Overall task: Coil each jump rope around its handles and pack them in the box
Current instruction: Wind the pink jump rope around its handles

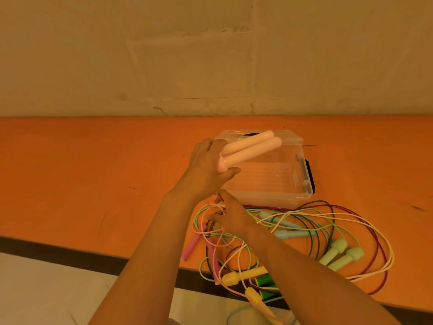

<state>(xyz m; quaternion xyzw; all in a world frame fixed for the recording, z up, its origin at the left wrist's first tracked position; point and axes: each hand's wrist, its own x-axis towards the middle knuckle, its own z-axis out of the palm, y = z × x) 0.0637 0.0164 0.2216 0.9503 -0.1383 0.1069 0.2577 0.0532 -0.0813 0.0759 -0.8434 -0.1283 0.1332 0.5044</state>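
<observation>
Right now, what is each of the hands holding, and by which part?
Left hand grips the two peach handles together at their narrow rope ends. Right hand pinches a cord in the tangled ropes; which one cannot be told.

The left hand (208, 165) holds two peach handles (248, 150) side by side. Just past them sits a clear box (269, 174). The right hand (230, 213) pinches a thin cord below the left hand. Beside it lies a pile of ropes (304, 228) on the orange table (93, 172).

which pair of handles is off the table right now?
The peach handles, gripped together in the left hand above the clear box. Pink, blue, green and yellow ones lie loose.
</observation>
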